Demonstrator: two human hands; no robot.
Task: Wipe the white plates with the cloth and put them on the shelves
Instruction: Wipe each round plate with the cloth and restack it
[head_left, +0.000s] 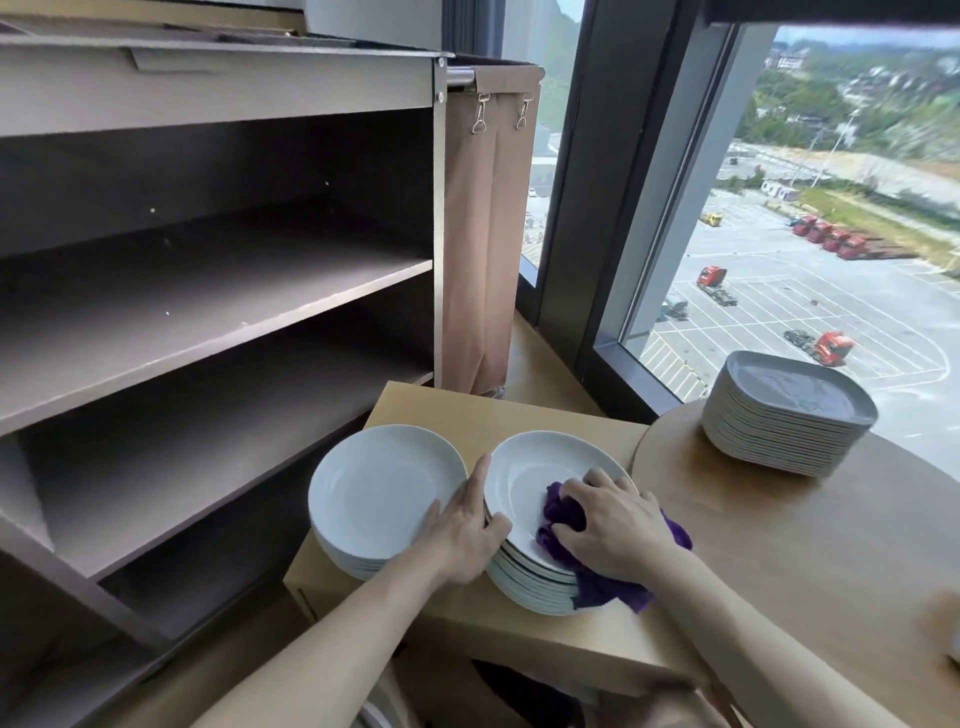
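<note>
On the small wooden table in front of you stand two stacks of white plates, side by side and almost touching. Your right hand lies on the top plate of the right stack. Its fingers are curled around a purple cloth and press it against the inner surface of this plate. One part of the cloth hangs over the near edge of the stack. Your left hand is between the two stacks: the thumb hooks over the left rim of the same top plate and holds it, the index finger stretches along this rim, and the other fingers rest on the left stack. To the left of the table stands the shelf unit, with its shelves open toward you. A brown fabric bag hangs on its right side. Further right, a stack of grey plates sits on a round wooden table, close to the window.
</note>
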